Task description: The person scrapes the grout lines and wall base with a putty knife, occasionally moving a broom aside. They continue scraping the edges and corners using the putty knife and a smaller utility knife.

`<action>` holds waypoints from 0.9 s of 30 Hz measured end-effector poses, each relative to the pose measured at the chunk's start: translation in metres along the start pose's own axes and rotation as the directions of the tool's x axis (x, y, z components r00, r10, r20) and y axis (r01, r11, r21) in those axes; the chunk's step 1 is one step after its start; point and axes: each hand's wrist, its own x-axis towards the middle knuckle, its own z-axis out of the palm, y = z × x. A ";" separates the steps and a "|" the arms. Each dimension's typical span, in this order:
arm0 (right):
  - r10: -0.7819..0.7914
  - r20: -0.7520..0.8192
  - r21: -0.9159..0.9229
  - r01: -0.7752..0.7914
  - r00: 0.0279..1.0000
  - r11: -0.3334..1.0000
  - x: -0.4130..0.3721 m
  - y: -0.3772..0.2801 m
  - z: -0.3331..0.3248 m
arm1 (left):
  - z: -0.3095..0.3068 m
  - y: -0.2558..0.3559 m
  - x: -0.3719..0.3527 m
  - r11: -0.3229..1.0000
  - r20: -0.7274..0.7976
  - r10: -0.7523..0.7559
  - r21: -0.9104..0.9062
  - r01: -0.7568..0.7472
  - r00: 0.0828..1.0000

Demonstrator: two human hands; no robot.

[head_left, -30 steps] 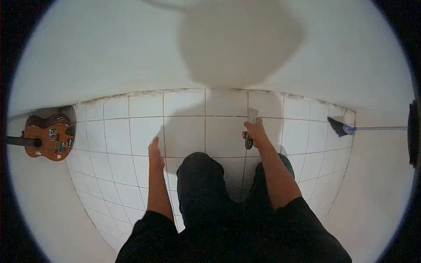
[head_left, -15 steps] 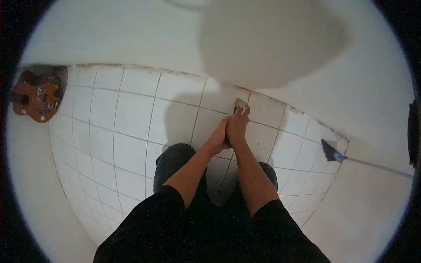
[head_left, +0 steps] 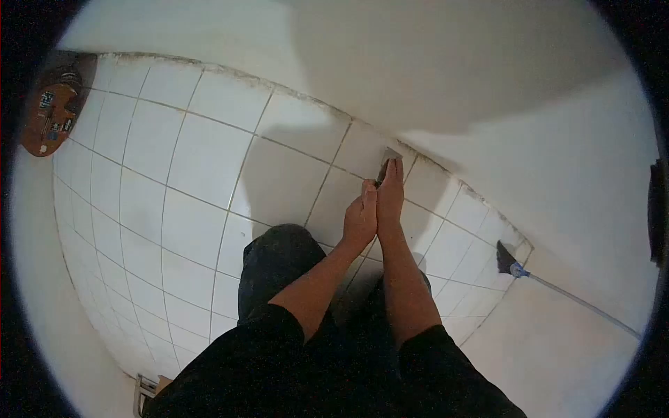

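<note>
Both my hands are together over the white tiled floor (head_left: 202, 153), close to the foot of the wall. They grip a scraper (head_left: 391, 152) with a flat grey metal blade, which lies against the tile near the dirty wall joint. My right hand (head_left: 391, 198) is farther forward, its fingers stretched along the tool just behind the blade. Curled beside it, my left hand (head_left: 360, 219) closes on the handle end, most of which is hidden by my fingers.
A broom (head_left: 513, 266) with dark bristles leans in the right corner. At the far left stands a brown guitar-shaped object (head_left: 50, 118). The pale wall (head_left: 230, 31) rises ahead, with grime along its base. A frame-like object (head_left: 143, 391) shows at lower left.
My view has turned, so the wall joint slopes more steeply. My fingers have shifted on the scraper: the right hand lies straighter along it, and more of the blade shows.
</note>
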 end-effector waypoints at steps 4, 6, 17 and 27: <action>0.180 0.295 -0.041 -0.176 0.938 0.984 0.007 -0.032 -0.041 | 0.008 -0.017 0.013 0.993 0.036 -0.109 -0.045 0.111 0.993; 0.087 0.162 -0.041 -0.081 0.983 0.996 0.001 -0.006 -0.019 | 0.010 0.005 0.009 0.675 0.276 -0.383 -0.569 0.471 0.882; 0.031 0.111 -0.042 -0.026 0.993 0.999 0.041 -0.001 -0.012 | 0.014 -0.001 0.054 0.789 0.266 -0.307 -0.466 0.400 0.914; -0.087 0.166 -0.015 0.091 0.982 0.996 0.053 0.009 -0.034 | 0.026 0.028 0.027 0.865 0.228 -0.108 -0.457 0.205 0.968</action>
